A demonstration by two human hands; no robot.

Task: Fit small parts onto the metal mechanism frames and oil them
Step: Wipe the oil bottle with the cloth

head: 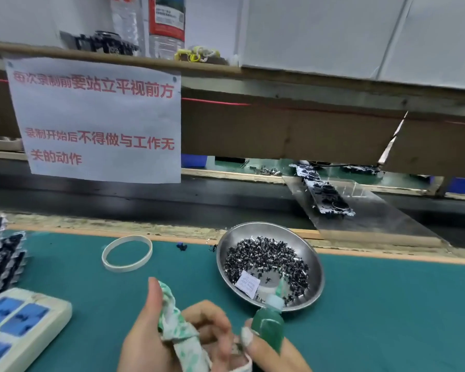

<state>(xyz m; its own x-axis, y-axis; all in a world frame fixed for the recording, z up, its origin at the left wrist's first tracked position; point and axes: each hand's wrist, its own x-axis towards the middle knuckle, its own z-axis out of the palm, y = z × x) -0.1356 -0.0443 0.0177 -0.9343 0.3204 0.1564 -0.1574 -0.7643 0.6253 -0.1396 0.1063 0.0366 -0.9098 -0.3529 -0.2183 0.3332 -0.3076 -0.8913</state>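
My left hand (pixel 156 336) grips a green-and-white stained cloth (pixel 176 323) at the bottom centre, thumb up. Close beside it my right hand (pixel 274 350) holds a small green oil bottle (pixel 270 327) whose pale nozzle points up toward a steel dish (pixel 314 264). The dish holds several small black parts (pixel 269 256) and a white paper slip (pixel 248 283). A metal mechanism frame (pixel 325 191) lies on a slanted metal plate across the belt at the right. Stacked dark frames (pixel 0 259) sit at the left edge.
A white ring (pixel 126 253) lies on the green mat, with two loose black bits near the mat's far edge. A white tray with blue pads (pixel 19 326) is at bottom left. A paper notice (pixel 97 119) hangs from the shelf ahead; bottles stand above.
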